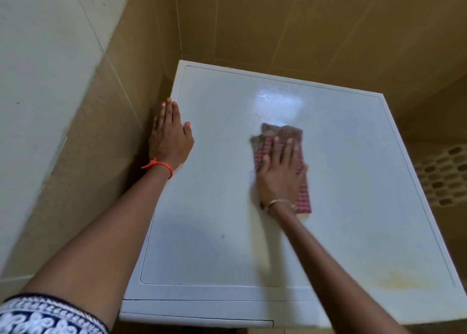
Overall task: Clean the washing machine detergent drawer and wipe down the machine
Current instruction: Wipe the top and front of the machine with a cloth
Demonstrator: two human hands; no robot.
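Washing machine [227, 232] fills mid-frame, its top hard and likely slick. My left hand [170, 136] lies flat at its left edge; my right hand [280, 172], fingers straight, presses the limp cloth [280, 134], best held under the palm.

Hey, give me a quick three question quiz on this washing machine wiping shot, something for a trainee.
1. Which hand presses the checked cloth onto the machine top? A left, B right.
2. True or false: the left hand rests flat at the top's left edge.
3. Fill in: a yellowish stain shows near the top's front ___ corner.
Key: 1 B, the right hand; 2 true; 3 right.
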